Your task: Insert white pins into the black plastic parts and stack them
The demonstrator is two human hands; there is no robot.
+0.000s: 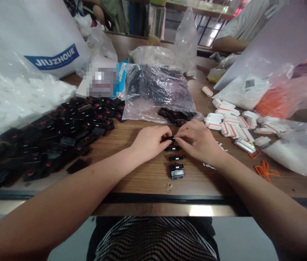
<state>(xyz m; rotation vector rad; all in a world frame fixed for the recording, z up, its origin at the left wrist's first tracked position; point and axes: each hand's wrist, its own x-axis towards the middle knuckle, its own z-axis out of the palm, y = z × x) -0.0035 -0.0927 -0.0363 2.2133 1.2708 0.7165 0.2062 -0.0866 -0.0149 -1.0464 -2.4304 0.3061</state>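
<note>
My left hand (153,140) is closed, thumb and fingers pinching a small black connector housing (168,138) above the table. From the other side, my right hand (197,139) pinches at the housing's end, where a tiny white piece shows at its fingertips. Just below the hands, several black connector housings (176,158) lie in a column, some with white dots in them. The nearest housing (177,174) shows a grey, ribbed side. Tiny white pieces (209,166) are scattered beside and under my right forearm.
A pile of black housings (72,127) covers the left. Behind my hands lies a clear bag (159,90) of dark parts. White-and-orange parts (231,121), orange frames (265,171) and plastic bags (303,148) occupy the right. Another person's arm (231,44) is across the table.
</note>
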